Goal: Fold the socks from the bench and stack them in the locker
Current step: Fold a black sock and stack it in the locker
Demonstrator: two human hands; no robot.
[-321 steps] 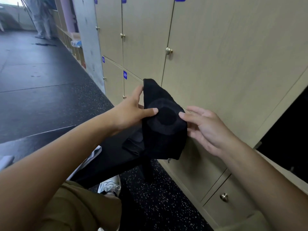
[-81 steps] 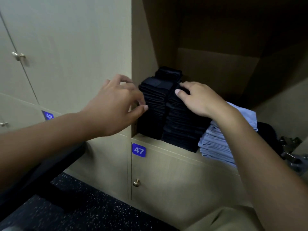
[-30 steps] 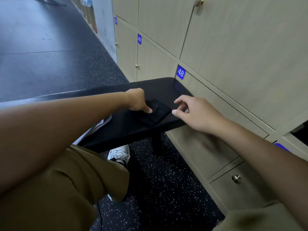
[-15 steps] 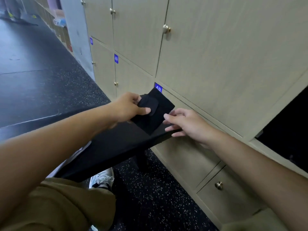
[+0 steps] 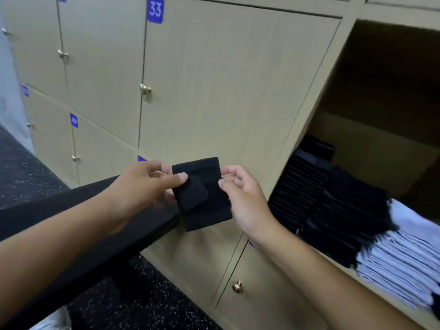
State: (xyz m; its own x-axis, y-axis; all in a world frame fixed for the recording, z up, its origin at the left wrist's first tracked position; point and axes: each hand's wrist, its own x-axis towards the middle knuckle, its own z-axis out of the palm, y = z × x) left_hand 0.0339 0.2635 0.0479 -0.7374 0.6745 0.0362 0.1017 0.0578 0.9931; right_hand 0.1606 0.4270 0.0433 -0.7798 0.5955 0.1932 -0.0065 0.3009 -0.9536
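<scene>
black sock (image 5: 202, 194), tan lockers (image 5: 214, 79), speckled floor (image 5: 147, 306)

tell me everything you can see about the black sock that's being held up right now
The black sock is folded into a compact, roughly square packet of dark knit-looking fabric, with a smaller flap layered over its front left part. It is held in the air, tilted slightly, in front of the closed locker doors and past the end of the black bench. The left hand pinches its left edge, thumb on the front; the right hand pinches its right edge. Nothing else touches it.
</scene>
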